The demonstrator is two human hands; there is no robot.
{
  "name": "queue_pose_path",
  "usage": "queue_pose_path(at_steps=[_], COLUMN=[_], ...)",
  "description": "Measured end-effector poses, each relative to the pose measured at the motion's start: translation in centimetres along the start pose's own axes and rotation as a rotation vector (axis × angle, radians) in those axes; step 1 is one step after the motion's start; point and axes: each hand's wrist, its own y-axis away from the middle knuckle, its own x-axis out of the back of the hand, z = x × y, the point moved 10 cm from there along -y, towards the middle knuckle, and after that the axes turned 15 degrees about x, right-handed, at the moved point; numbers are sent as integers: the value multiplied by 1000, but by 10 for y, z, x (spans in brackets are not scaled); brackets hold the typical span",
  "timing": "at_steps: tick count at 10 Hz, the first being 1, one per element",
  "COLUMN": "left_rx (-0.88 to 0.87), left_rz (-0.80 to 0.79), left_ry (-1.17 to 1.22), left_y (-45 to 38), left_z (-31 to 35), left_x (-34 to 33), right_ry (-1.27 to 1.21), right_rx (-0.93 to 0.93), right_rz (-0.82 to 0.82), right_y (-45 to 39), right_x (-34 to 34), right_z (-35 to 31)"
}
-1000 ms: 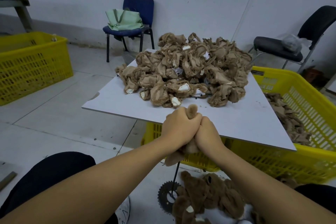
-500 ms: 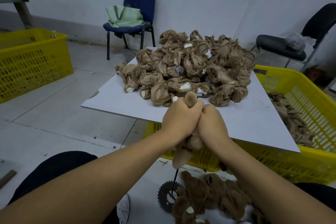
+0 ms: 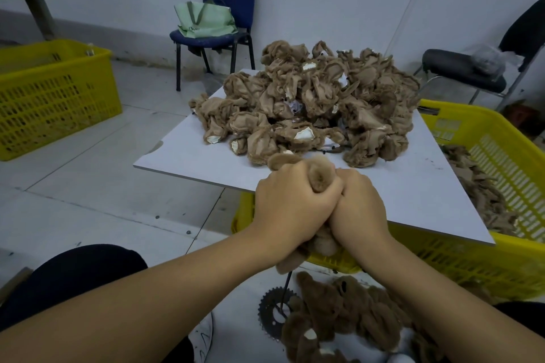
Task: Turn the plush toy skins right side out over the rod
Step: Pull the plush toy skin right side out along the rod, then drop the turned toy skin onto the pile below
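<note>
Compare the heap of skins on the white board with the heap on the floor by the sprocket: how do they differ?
The board heap shows pale tan, smooth backing with raw edges and white patches; the floor heap is darker brown and furry. The board heap is far larger and sits raised on the white board; the floor heap lies low beside the sprocket. Both are brown plush toy skins.
</note>
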Motion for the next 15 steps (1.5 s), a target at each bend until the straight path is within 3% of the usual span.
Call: queue_pose_path(at_steps=[2,3,4,5,6,7,8,9,10,11,12,13,14,15], left_rx=[370,388,401,364,235,33,26,300,376,280,109,-246,-598,-955], left_rz=[-319,-507,-544,-456,-285,-176,-218,-419,-502,-438,-233,-116,-22,-29], left_ry=[-45,-217,-313,-306,-204,-117,-137,-227,-309,-359,-286,-257,-431,-458], left_y=[-13,-3,12,4,-8,-11,-14,-3,5,-1,-5,-1,10,38], left_z=[-44,-59,-72,-64,-40,-4,1,-38,-53,-38,-11,30,58,73], left_x=[-41,-63,-75,-67,-48,-29,-31,-59,-68,-59,-33,-17,-18,-26], right_ry=[-235,-139,-159,-103,-69,11,46,36,-3,-1,-148,-636,-933,-1404], right_rx=[-176,-227,-321,-273,-158,-109,-149,-201,-221,-170,-137,-226,-235,-431], right_rz=[-49,-251,-317,-285,-182,-203,-287,-365,-442,-440,-321,-219,-207,-444], right_y=[-11,-1,21,15,1,-16,-19,4,21,12,-5,-7,-22,-20], right_x=[-45,-85,-113,-109,-91,-83,-85,-96,-108,-107,-90,-57,-42,-52], right_z=[46,72,91,93,81,69,70,72,72,72,60,39,34,12])
